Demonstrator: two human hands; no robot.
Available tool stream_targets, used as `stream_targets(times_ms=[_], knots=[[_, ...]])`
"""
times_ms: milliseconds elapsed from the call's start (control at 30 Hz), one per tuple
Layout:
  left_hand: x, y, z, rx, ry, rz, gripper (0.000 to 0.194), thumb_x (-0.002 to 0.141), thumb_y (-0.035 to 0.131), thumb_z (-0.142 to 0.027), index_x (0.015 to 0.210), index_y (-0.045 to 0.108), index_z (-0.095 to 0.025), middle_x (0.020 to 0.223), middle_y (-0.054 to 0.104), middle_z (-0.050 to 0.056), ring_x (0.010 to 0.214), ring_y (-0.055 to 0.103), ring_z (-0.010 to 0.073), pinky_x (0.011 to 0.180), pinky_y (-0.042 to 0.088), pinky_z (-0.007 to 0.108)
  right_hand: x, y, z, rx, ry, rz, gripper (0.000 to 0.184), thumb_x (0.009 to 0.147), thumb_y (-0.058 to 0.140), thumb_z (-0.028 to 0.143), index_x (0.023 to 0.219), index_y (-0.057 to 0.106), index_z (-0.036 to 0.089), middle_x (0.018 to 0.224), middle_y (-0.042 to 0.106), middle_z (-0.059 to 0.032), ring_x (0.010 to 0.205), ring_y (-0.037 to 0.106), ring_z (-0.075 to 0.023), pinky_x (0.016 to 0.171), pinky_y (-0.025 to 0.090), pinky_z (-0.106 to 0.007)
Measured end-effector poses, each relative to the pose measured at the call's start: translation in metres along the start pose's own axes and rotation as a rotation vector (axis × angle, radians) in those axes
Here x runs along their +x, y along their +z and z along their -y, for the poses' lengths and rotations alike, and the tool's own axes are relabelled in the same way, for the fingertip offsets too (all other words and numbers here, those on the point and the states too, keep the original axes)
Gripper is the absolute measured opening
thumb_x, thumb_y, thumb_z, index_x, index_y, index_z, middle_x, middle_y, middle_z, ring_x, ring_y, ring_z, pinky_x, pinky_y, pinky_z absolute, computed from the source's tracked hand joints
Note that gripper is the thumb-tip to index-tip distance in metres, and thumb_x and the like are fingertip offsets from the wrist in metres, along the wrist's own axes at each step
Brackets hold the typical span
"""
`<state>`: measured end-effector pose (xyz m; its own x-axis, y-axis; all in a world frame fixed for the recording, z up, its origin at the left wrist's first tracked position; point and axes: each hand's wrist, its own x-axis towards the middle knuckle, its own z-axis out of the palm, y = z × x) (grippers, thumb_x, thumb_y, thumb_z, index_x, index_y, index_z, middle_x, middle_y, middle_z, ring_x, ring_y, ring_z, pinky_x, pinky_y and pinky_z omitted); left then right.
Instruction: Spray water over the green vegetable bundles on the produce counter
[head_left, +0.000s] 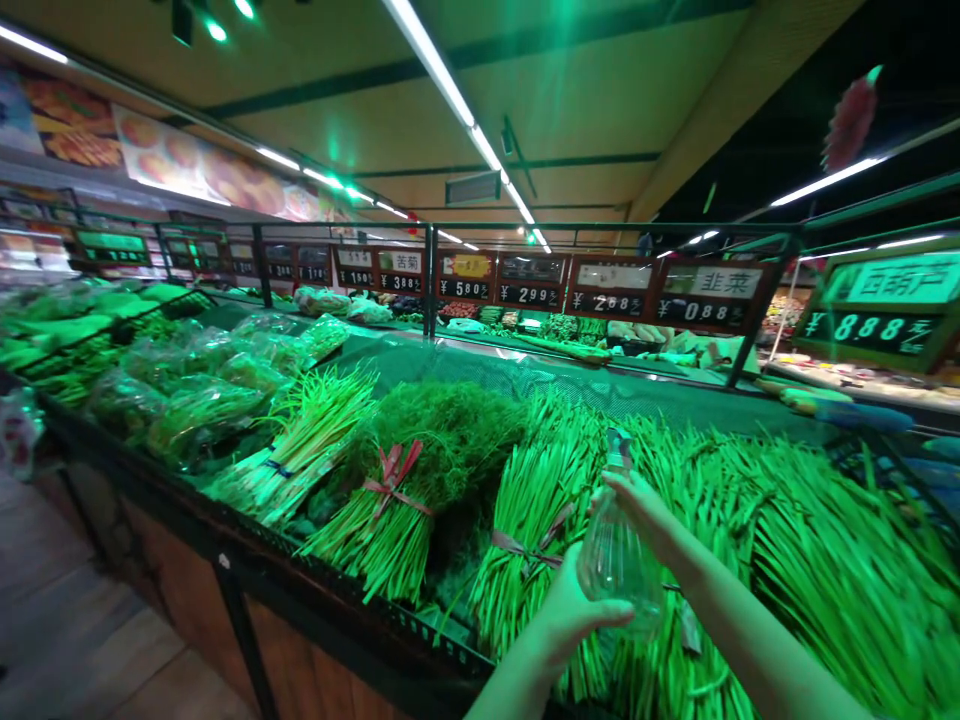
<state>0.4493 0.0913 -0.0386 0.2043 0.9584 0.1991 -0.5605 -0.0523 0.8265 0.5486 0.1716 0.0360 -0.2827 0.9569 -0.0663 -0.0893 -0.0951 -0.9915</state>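
Note:
A clear plastic spray bottle is held upright over the bundles of garlic chives. My left hand wraps around its lower body, the thumb lying across the front. Higher up, my right hand grips the bottle at the neck, just below the spray head. Part of the right fingers is hidden behind the bottle. To the left lies a feathery green bunch tied with a red ribbon, and beyond it a thin-stemmed bunch with a dark tie.
Bagged greens fill the shelf's left part. More chives spread out at right. A dark front rail edges the display. Price signs hang from a metal frame behind, with a larger sign at right. Tiled floor shows lower left.

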Motion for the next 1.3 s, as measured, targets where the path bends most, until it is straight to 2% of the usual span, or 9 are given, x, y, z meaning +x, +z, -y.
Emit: stream_targets(times_ms=[167,400,533,633,833,1067,1200,1300], knots=[[0.003,-0.001,0.004,0.026,-0.020,0.032,0.086,0.033,0.077,-0.045,0.103,0.040,-0.013,0.107,0.048,0.013,0.102,0.045,0.0264,0.086,0.034,0.035,0.000,-0.002,-0.002,0.051,-0.033,-0.004,0.035,0.061,0.058,0.033,0.082,0.033,0.019,0.055,0.055,0.0010,0.049,0.055,-0.0153,0.052,0.044,-0.026],[0.010,-0.001,0.022,0.018,0.001,0.061,0.083,0.029,0.075,-0.049,0.097,0.044,-0.013,0.100,0.050,0.014,0.098,0.048,0.0294,0.083,0.036,0.036,0.013,-0.017,-0.013,0.008,-0.028,-0.011,0.051,0.053,0.058,0.043,0.086,0.028,0.019,0.051,0.054,0.0018,0.049,0.056,-0.0189,0.048,0.042,-0.027],[0.012,0.004,0.021,0.024,-0.009,0.050,0.087,0.029,0.075,-0.050,0.102,0.045,-0.014,0.105,0.048,0.014,0.099,0.047,0.0299,0.085,0.035,0.039,0.011,-0.020,-0.011,0.002,-0.049,-0.016,0.059,0.049,0.060,0.046,0.089,0.025,0.019,0.052,0.054,0.0013,0.047,0.055,-0.0174,0.050,0.042,-0.027],[0.010,0.009,0.019,-0.015,0.001,0.092,0.086,0.031,0.075,-0.049,0.103,0.044,-0.014,0.103,0.050,0.015,0.099,0.048,0.0298,0.086,0.035,0.039,0.009,-0.021,-0.008,-0.004,-0.034,-0.024,0.061,0.047,0.060,0.046,0.088,0.024,0.019,0.050,0.054,0.0019,0.046,0.055,-0.0168,0.051,0.043,-0.027],[0.005,0.009,0.022,0.010,0.005,0.059,0.083,0.032,0.075,-0.049,0.100,0.045,-0.013,0.104,0.050,0.015,0.100,0.047,0.0295,0.085,0.037,0.037,0.001,-0.019,-0.005,0.005,-0.029,-0.051,0.054,0.049,0.057,0.043,0.085,0.025,0.019,0.048,0.052,0.0024,0.045,0.055,-0.0181,0.047,0.042,-0.026],[0.004,0.001,0.027,0.050,0.011,0.048,0.081,0.034,0.075,-0.049,0.101,0.044,-0.014,0.103,0.052,0.014,0.099,0.048,0.0277,0.084,0.037,0.036,-0.008,-0.014,-0.006,0.022,-0.051,0.009,0.042,0.061,0.056,0.039,0.088,0.031,0.018,0.057,0.056,0.0002,0.050,0.056,-0.0137,0.050,0.043,-0.023],[0.002,0.003,0.027,0.086,-0.027,0.024,0.085,0.033,0.075,-0.049,0.101,0.042,-0.013,0.107,0.049,0.015,0.102,0.046,0.0278,0.086,0.036,0.035,-0.005,-0.016,-0.007,0.000,-0.023,-0.013,0.035,0.064,0.054,0.033,0.085,0.029,0.019,0.052,0.054,0.0025,0.046,0.055,-0.0155,0.047,0.043,-0.024],[-0.002,0.006,0.024,0.075,-0.066,0.035,0.083,0.037,0.075,-0.047,0.103,0.041,-0.013,0.108,0.049,0.015,0.103,0.046,0.0273,0.086,0.036,0.035,-0.005,-0.019,-0.007,-0.001,0.013,-0.037,0.032,0.065,0.052,0.029,0.084,0.029,0.019,0.051,0.054,0.0024,0.046,0.055,-0.0155,0.047,0.043,-0.024]])
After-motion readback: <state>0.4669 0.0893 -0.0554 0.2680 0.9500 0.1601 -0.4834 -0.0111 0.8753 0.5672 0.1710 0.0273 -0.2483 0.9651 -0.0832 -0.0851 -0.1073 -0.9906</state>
